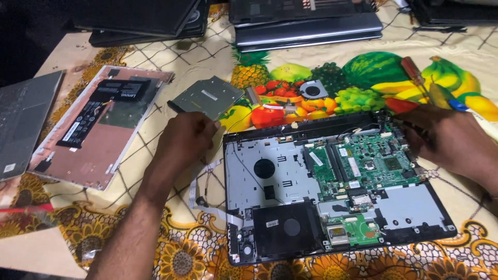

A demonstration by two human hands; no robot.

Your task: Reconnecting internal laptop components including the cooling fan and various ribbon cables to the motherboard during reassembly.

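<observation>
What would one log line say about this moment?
left hand: holding flat grey metal optical drive | right hand: on opened black laptop base, at green circuit board | red-handled screwdriver: on tablecloth

An opened laptop base [337, 181] lies on a fruit-print tablecloth [290, 62], its green motherboard [371, 163] exposed at the right. The left hand [184, 140] holds a flat silver optical drive [207, 97] just left of the base. The right hand [448, 142] rests at the motherboard's far right corner, beside a red-handled screwdriver [415, 75].
</observation>
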